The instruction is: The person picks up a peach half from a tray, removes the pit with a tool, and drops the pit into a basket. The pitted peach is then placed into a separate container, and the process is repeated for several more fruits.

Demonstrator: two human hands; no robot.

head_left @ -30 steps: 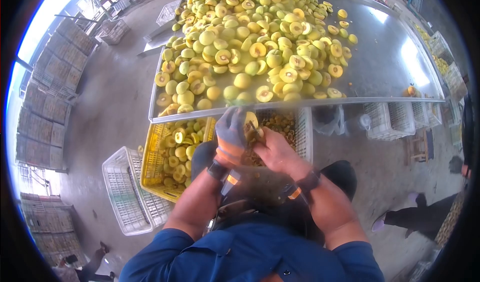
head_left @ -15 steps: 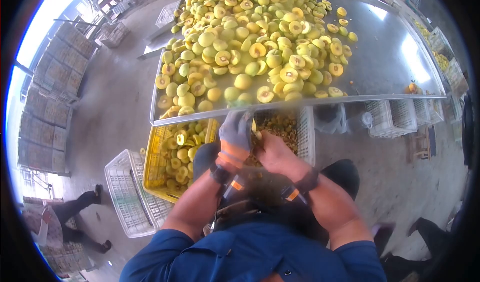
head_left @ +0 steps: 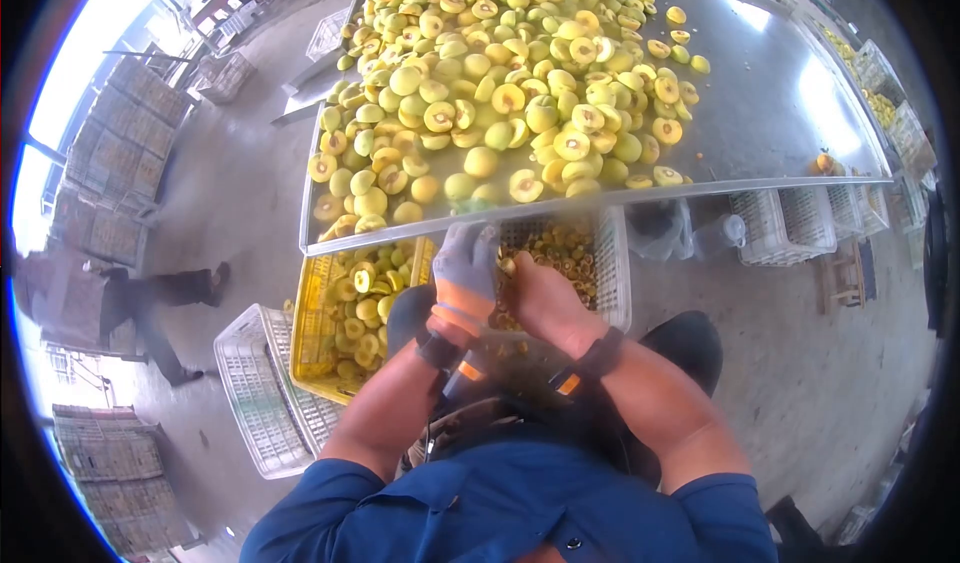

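Note:
My left hand (head_left: pixel 467 263), in a grey and orange glove, is closed just below the table's front lip. A small yellowish bit of a peach half (head_left: pixel 507 264) shows between it and my right hand (head_left: pixel 545 301). That bare right hand is closed, its fingertips close to the glove; what it grips is hidden. Peach halves (head_left: pixel 483 162), yellow-green with brown centres, are heaped on the metal table (head_left: pixel 755 93) beyond my hands. Below my left hand is a yellow crate (head_left: pixel 308 348) holding peach halves. Small brownish pieces (head_left: pixel 565 253) fill a white crate (head_left: pixel 613 273) beneath my right hand.
Empty-looking white crates (head_left: pixel 262 393) stand on the floor at left; more white crates (head_left: pixel 780 225) sit under the table at right. Stacked crates (head_left: pixel 125 133) line the left side. A person in dark trousers (head_left: pixel 160 298) is walking at the far left.
My hands stay close together, and less of the peach half shows between them. The person at left has moved farther up the view. The view has shifted slightly.

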